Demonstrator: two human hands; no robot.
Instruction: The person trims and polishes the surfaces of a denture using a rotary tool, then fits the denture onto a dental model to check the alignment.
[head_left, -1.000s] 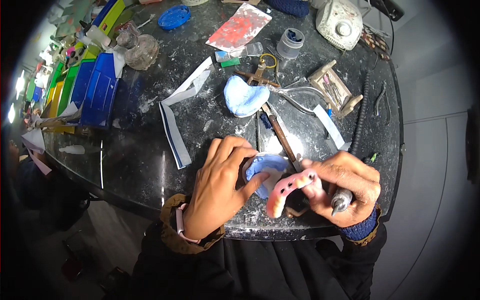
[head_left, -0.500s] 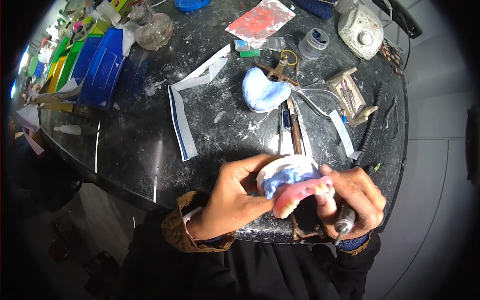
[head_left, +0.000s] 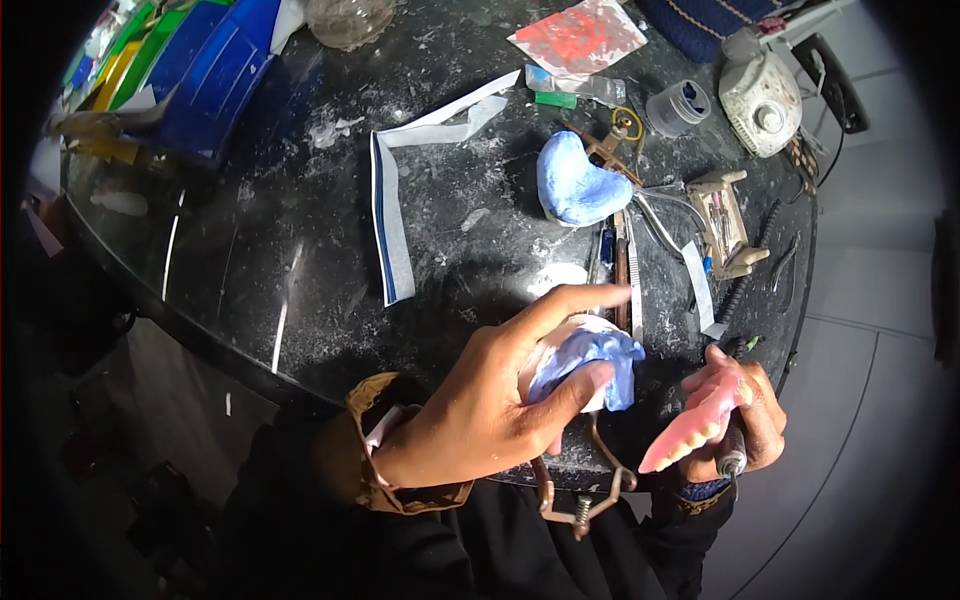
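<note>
My left hand [head_left: 480, 410] is closed around a white plaster dental cast with a blue-coated face [head_left: 612, 375]; its thumb presses on the blue and the index finger stretches out past the cast. In my right hand [head_left: 765, 425], a pink denture [head_left: 700, 415] with cream teeth is held between the thumb and fingers, apart from the cast. The same hand also grips a metal rotary handpiece [head_left: 733, 452], tip downward. Below the cast, a brass articulator frame [head_left: 583, 512] juts past the table edge; whether it joins the cast is hidden.
Beyond my hands lies a blue-faced cast [head_left: 580, 185] against another brass frame [head_left: 608, 152]. Nearby are a brown-handled tool [head_left: 621, 268], folded paper strip [head_left: 388, 230], clear jar [head_left: 680, 108], handpiece stand [head_left: 725, 225] and white control box [head_left: 762, 110]. Blue bins [head_left: 215, 85] stand far left.
The pink denture has come away from the blue-coated cast and moved right in my right hand. My left hand keeps the cast, its thumb now over the blue. The view has shifted.
</note>
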